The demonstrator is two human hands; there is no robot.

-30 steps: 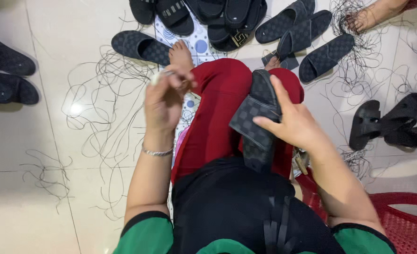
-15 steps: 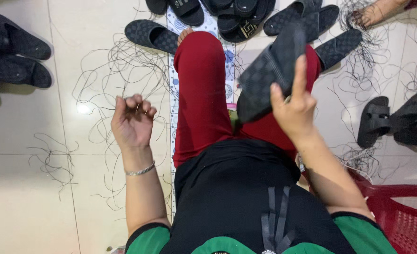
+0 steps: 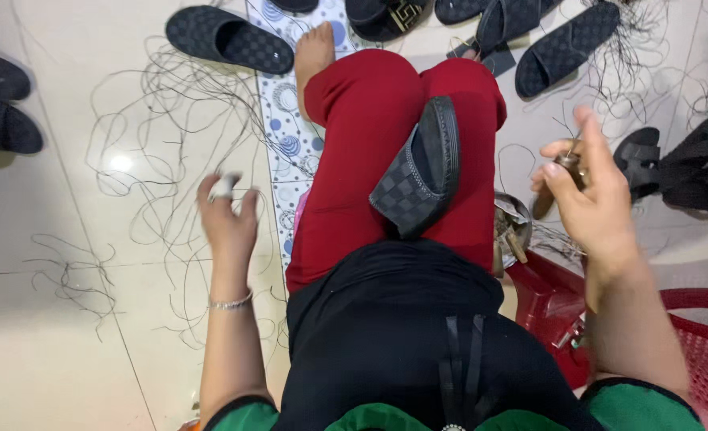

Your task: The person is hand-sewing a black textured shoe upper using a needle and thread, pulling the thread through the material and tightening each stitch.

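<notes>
Slipper [image 3: 418, 172] rests untouched on red lap; left hand [image 3: 228, 219] pinches small pale blurred bit, right hand [image 3: 589, 199] grips small brownish tool [image 3: 569, 164].

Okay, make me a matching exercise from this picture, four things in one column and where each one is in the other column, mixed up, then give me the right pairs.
Things:
1. Dark checked slipper
2. Left hand
3. Right hand
4. Red plastic basket

Places:
A. Raised over the tiled floor and loose black threads
B. At the lower right corner, beside the person
C. Lying on the red-trousered lap
D. Raised at the right, pinching a small brownish object

Pairs: 1-C, 2-A, 3-D, 4-B
</notes>
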